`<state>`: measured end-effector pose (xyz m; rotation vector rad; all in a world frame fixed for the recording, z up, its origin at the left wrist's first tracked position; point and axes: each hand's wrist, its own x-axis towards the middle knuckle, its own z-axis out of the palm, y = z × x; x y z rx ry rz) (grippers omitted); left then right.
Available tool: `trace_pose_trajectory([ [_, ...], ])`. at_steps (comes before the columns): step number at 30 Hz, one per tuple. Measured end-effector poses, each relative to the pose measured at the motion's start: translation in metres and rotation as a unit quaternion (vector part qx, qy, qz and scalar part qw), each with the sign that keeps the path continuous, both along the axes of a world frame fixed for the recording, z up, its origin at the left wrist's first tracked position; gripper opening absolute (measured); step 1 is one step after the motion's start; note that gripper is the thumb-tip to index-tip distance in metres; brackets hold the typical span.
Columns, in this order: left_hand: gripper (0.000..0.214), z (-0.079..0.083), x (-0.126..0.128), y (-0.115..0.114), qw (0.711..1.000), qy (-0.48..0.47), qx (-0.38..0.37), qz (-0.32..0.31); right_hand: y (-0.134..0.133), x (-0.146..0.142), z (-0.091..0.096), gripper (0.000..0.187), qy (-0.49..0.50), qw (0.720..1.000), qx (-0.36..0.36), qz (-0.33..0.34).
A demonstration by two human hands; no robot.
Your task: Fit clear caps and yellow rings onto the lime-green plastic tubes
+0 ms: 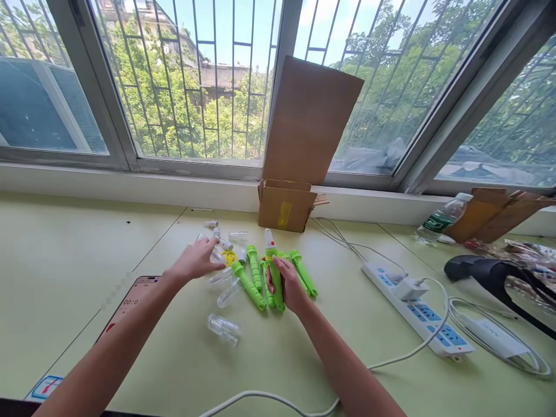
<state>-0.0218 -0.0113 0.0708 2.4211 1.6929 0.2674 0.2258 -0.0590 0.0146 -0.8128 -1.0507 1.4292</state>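
Note:
My right hand (292,284) is wrapped round a green plastic tube (278,286), held upright, with a threaded collar and a white tip bearing a red dot. Close around it lie several more green tubes (253,269) with threaded ends. My left hand (200,259) reaches over a scatter of clear plastic tubes (230,293), thumb and fingers apart; whether it touches one I cannot tell. Small white cylinders (211,224) and yellow rings (229,258) lie just beyond its fingers. Nearer me rests another clear plastic piece (223,328).
A cardboard box (286,205) with a raised flap stands against the windowsill. To the right are a power strip (417,310) with plugged-in cables, a charger (495,336), a black strap (490,272) and a water bottle (443,219). A phone (130,304) lies under my left forearm.

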Motion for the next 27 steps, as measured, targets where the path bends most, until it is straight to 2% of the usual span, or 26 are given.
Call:
trace_pose_trajectory([
  [3,0.06,-0.012,0.023,0.026,1.0,-0.015,-0.004,0.025,0.0,0.001,0.001,0.037,-0.001,1.0,0.003,-0.003],
  [7,0.061,-0.026,0.043,0.047,0.995,-0.011,-0.022,0.101,0.0,0.002,0.002,0.036,0.0,1.0,0.005,-0.003],
  [14,0.056,-0.032,0.045,0.046,0.994,-0.003,-0.036,0.101,0.0,0.002,0.003,0.036,-0.003,1.0,0.009,-0.005],
  [17,0.054,-0.028,0.04,0.031,0.997,-0.005,0.004,0.071,0.0,0.002,0.002,0.034,-0.005,1.0,0.016,-0.006],
  [20,0.048,-0.018,0.031,0.002,0.998,-0.038,0.038,-0.026,0.0,0.002,0.002,0.034,-0.009,1.0,0.015,-0.01],
  [23,0.054,-0.007,0.02,-0.04,0.985,-0.054,-0.024,-0.16,0.0,0.002,0.002,0.036,-0.01,1.0,0.007,-0.012],
  [25,0.064,-0.003,0.015,-0.067,0.977,-0.036,-0.083,-0.195,-0.001,0.001,0.002,0.037,-0.007,1.0,0.003,-0.011],
  [27,0.065,-0.003,0.013,-0.086,0.973,-0.007,-0.116,-0.201,-0.001,0.001,0.002,0.038,-0.006,1.0,-0.001,-0.009],
])
